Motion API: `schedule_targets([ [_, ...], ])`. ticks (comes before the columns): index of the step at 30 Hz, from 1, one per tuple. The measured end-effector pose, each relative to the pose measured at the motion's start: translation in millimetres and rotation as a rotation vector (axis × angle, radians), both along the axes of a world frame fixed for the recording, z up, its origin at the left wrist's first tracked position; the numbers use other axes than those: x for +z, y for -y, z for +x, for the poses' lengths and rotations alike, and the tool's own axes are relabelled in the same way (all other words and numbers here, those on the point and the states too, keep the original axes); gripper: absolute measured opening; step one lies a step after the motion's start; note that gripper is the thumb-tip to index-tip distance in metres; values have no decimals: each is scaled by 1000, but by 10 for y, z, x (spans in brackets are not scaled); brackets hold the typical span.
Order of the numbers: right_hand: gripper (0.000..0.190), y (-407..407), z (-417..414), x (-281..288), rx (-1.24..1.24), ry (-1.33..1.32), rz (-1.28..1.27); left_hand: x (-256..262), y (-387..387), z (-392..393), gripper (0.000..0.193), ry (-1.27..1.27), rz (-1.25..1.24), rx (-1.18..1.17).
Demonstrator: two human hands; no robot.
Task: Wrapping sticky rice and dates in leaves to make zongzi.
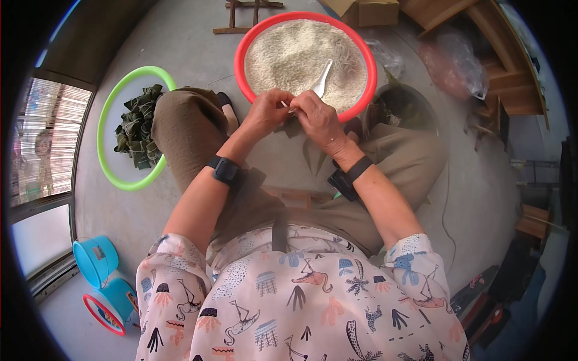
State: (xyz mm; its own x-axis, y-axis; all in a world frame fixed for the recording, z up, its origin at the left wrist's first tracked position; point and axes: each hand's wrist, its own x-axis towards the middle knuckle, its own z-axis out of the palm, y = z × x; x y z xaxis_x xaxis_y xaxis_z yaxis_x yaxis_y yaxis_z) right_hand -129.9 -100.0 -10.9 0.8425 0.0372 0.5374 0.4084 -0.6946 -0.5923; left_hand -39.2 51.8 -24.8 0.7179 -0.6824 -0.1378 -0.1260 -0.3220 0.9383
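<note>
My left hand (267, 108) and my right hand (316, 118) meet at the near rim of a red-rimmed basin (239, 63) full of white rice grains (284, 54). Their fingers pinch a thin pale strand (292, 110), with a dark green leaf-wrapped bundle (289, 128) partly hidden below them. A white spoon (321, 81) rests in the rice just beyond my right hand, and a tangle of thin strings (347, 56) lies on the rice at the right. Left of my knee, a green-rimmed basin (101, 131) holds several leaf-wrapped bundles (139, 126), tied with string.
A dark tub (408, 108) with long leaves stands beside my right knee. Beyond the red basin are a wooden stool (232, 30) and a cardboard box (377, 12). Plastic bags (456, 63) lie at the upper right. Blue buckets (106, 255) are at the lower left; a cable (445, 216) crosses the floor.
</note>
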Motion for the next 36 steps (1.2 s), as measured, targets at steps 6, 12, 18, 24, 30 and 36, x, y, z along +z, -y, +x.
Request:
schedule_targets([
  [6, 21, 50, -41, -81, -35, 15, 2, -58, -31, 6, 13, -41, -9, -1],
  [12, 18, 51, -58, -87, -55, -18, 47, -13, -34, -40, 10, -5, 8, 79],
  [18, 15, 61, -189, -78, -87, -49, 11, -85, -53, -42, 11, 177, 142, 182],
  [24, 10, 108, -153, -167, -279, -292, 542, -50, -10, -34, 26, -311, -113, 134],
  [30, 9, 432, -2, 125, -210, -592, 1402, 554, 190, -125, 58, 168, -199, -20],
  [36, 18, 567, 106, 608, -28, -617, 1509, 838, 378, 42, 49, 407, -319, 63],
])
